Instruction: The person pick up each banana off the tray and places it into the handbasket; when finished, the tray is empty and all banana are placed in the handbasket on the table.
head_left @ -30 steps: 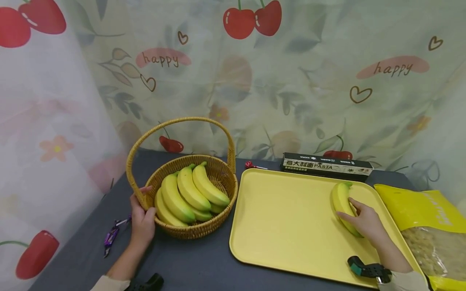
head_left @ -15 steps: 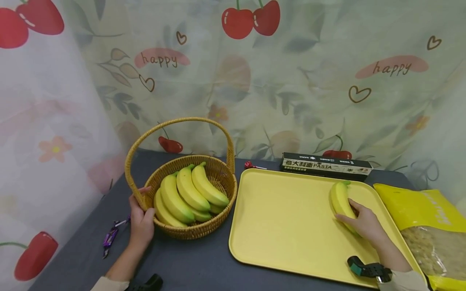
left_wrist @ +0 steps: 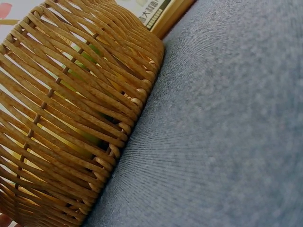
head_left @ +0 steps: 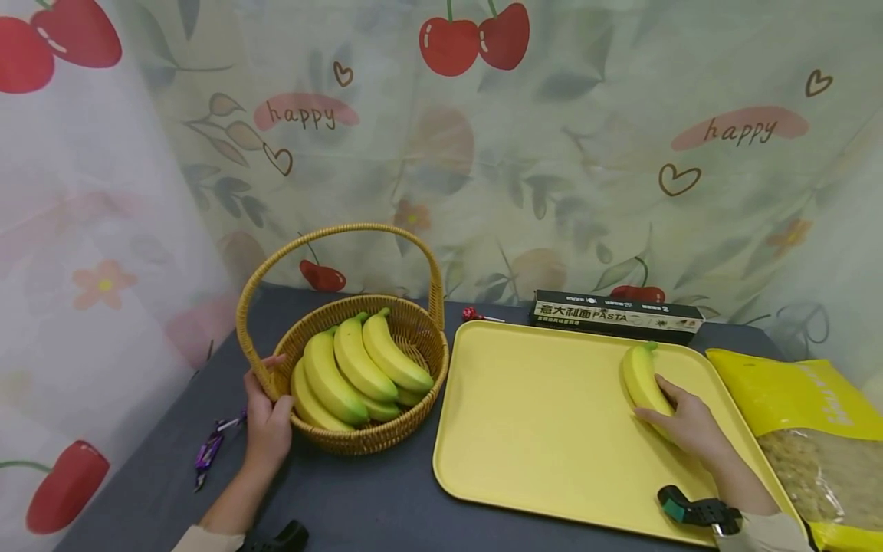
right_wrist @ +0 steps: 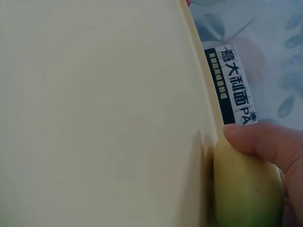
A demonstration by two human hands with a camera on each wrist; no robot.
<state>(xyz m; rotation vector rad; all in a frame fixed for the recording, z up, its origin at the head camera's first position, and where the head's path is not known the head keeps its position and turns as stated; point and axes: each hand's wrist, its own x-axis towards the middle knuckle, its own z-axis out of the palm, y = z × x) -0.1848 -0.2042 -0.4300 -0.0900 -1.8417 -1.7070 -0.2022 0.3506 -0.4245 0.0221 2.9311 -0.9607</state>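
Observation:
My right hand (head_left: 690, 422) grips a yellow banana (head_left: 643, 377) between thumb and fingers over the right part of a yellow tray (head_left: 538, 414). In the right wrist view the thumb (right_wrist: 255, 139) lies across the banana (right_wrist: 248, 184), whose greenish end points at the camera. At the left, my left hand (head_left: 267, 422) holds the side of a wicker basket (head_left: 372, 441) at the foot of its tall handle (head_left: 345, 228); some fingers are hidden behind it. Several bananas (head_left: 355, 360) lie in the basket. The left wrist view is mostly filled by the woven wall (left_wrist: 71, 109).
Behind the tray lies a black pasta box (head_left: 621, 316), with a red lollipop (head_left: 472, 313) to its left. A yellow bag of pasta (head_left: 814, 429) stands along the tray's right edge. A purple-wrapped candy (head_left: 207, 452) lies left of my left hand on the dark tablecloth (head_left: 366, 506).
The banana in my right hand has shifted slightly left and up off its earlier spot, its lower end now more covered by the hand. My left hand and the basket stay put.

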